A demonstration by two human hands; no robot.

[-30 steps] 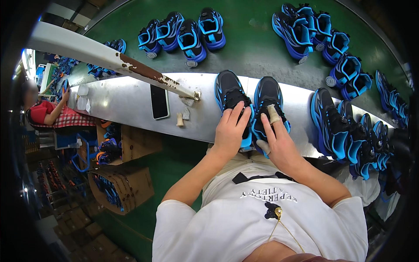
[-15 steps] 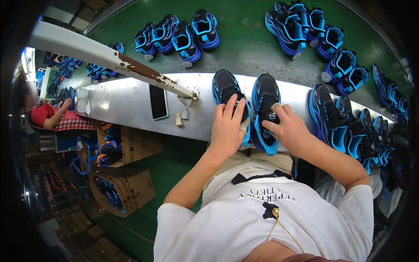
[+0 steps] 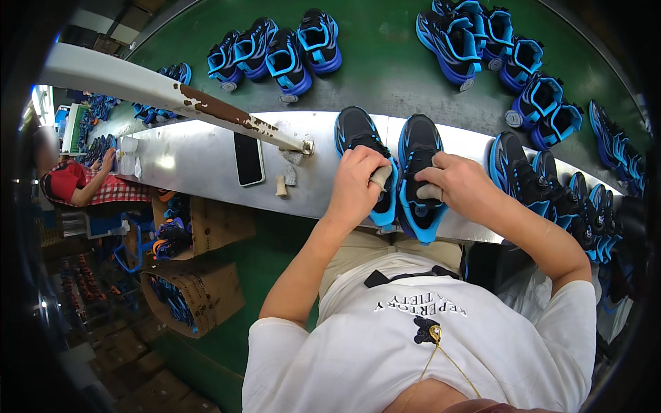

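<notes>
I see 2 black-and-blue shoes side by side on the near edge of the metal surface point(image 3: 206, 158): my left hand point(image 3: 357, 184) grips the left shoe point(image 3: 365, 162) at its opening, and my right hand point(image 3: 460, 184) clasps the right shoe point(image 3: 418, 175), both with taped fingers. To the left lie a dark phone point(image 3: 248, 159) and small scraps, with more blue shoes point(image 3: 551, 189) crowded at the right. Further pairs point(image 3: 275, 51) sit on the far green belt point(image 3: 385, 69).

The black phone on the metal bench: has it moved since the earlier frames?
No. The black phone lies flat on the metal bench, in the same spot just left of the rusty white bar's end.
</notes>
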